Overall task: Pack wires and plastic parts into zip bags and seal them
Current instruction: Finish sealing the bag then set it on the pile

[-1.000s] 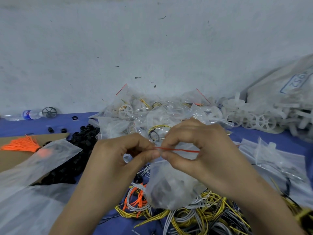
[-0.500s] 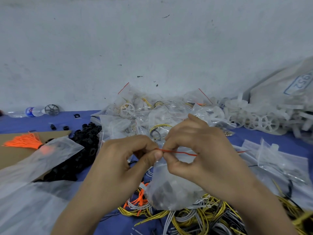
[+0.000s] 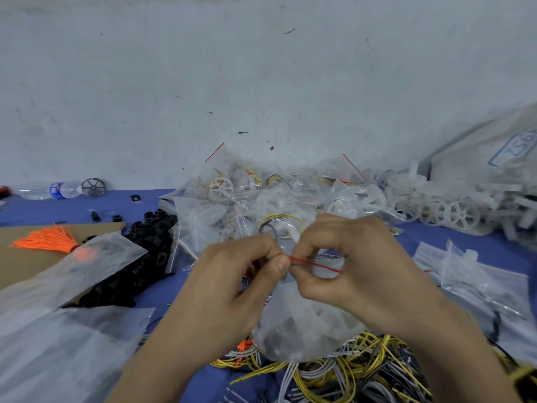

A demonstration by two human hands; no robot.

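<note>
We have barely moved: our left hand (image 3: pixel 232 283) and right hand (image 3: pixel 357 266) still pinch the red seal strip (image 3: pixel 316 262) of the filled zip bag (image 3: pixel 305 324) above the wires (image 3: pixel 348 370), so sealing seems unfinished.

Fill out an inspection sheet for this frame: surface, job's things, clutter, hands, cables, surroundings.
Surface: blue cloth, largely covered.
Job's things: zip bag held up, dark parts inside; its red strip runs between the hands; heap of filled bags behind; black parts to the left; white wheels to the right.
Clutter: water bottle; orange tassel on cardboard; large cloudy bags at the near left.
Hands: left hand and right hand both pinch the zip bag's top edge.
Cables: loose yellow and grey wires under the zip bag.
Surroundings: scuffed white wall; large sack at the far right.
</note>
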